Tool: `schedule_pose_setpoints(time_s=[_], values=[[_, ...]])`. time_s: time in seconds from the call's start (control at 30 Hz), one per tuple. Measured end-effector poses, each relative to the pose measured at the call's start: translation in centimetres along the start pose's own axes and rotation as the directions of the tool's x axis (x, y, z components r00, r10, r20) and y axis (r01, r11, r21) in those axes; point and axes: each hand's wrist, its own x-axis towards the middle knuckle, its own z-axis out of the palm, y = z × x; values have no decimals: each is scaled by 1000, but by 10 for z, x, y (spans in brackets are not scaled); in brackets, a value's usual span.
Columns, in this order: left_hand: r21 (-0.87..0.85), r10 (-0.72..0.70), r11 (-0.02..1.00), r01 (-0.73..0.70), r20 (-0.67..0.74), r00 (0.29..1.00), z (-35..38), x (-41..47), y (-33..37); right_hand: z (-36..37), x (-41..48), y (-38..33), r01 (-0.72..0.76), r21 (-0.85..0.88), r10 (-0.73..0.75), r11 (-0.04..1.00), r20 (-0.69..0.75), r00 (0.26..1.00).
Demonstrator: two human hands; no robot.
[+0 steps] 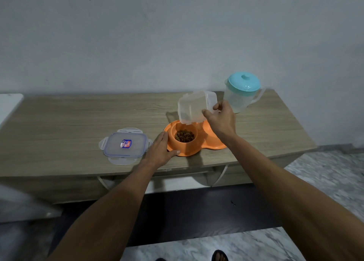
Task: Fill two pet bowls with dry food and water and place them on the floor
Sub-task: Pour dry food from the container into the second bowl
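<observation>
- Pale plastered wall [177, 34] backs the scene; marbled floor tiles [325, 182] lie to the right and below, and that floor is where the feeder is due to end up.
- Wood-grain table [69, 122] stands against the wall and carries every item.
- Clear water jug [241, 95] with a turquoise lid stands upright at the table's far right; lid on, apparently untouched.
- Orange double pet bowl [184, 149] sits near the front edge. Its left well holds brown kibble [184, 136]; the right well is mostly hidden behind the forearm, contents not determinable.
- Clear food container [194, 108] is tipped mouth-down directly above the kibble well and looks empty.
- Container lid [126, 145] lies flat on the table, left of the bowl, apart from it.
- Right hand [222, 118] is clamped on the container's wall.
- Left hand [160, 151] lies flat, fingers apart, against the bowl's left rim, steadying it and gripping nothing.
- Judgement: dry-food step at or near completion. Next move calls for setting the container down, then taking the jug to fill the other well.
</observation>
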Motion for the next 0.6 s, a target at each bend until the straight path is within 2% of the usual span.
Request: schedule_pose_setpoints(time_s=[0.1,0.17,0.47,0.6], values=[[9,-19,1000,18,12,1000,2,1,-4,23,11,-3,-207,178,202,962,44,978],[6,-12,1000,12,9,1000,3,2,-5,43,18,-6,-282,242,273,928,72,959],[-32,-20,999,20,-4,1000,11,8,-14,148,41,-18,-481,206,433,852,238,870],[-10,-11,1000,11,-7,1000,11,6,-14,181,43,-23,-521,179,460,835,294,838]])
